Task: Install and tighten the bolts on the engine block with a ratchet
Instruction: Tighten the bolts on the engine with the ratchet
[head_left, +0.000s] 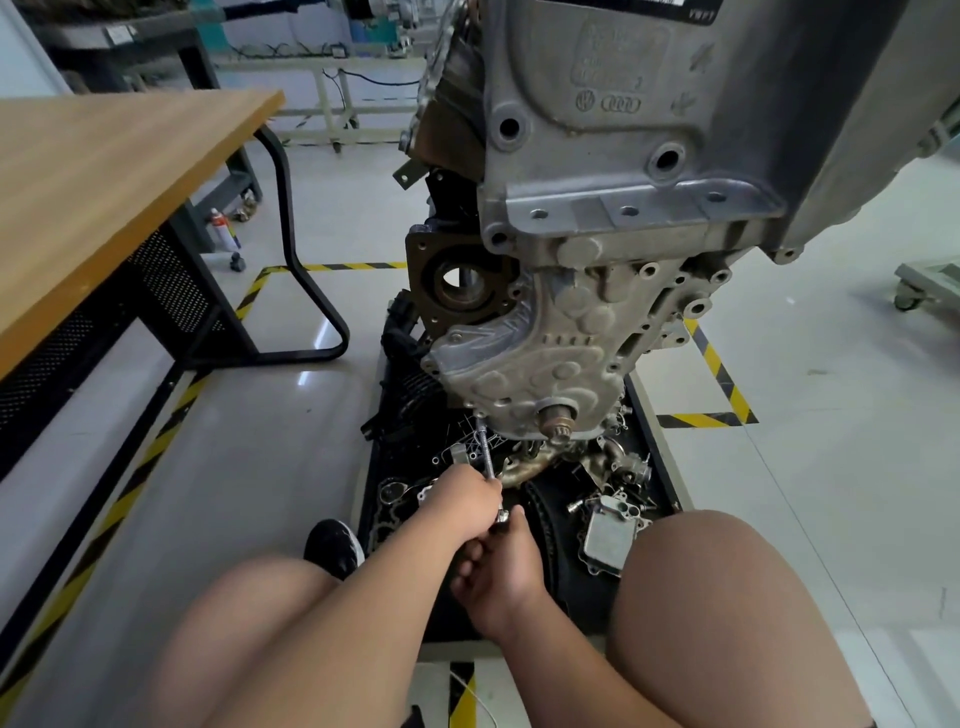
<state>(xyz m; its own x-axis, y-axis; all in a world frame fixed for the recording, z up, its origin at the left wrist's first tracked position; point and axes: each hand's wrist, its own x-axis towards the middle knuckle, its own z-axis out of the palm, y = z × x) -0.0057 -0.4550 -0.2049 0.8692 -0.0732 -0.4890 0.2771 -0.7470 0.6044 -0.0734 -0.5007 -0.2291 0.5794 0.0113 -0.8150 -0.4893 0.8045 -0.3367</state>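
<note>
Clutching ratchet (503, 515) in right hand (501, 566), gripping extension bar (484, 447) with left hand (467, 501); keep square on bolt (480, 414) at twelve o'clock, swing short, steady.

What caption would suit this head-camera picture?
Left hand and right hand hold a ratchet to the bottom of the engine block.

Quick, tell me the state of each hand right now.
Left hand: fingers curled round the extension bar, which reaches up to the engine block.
Right hand: gripping the ratchet by its handle.
</note>
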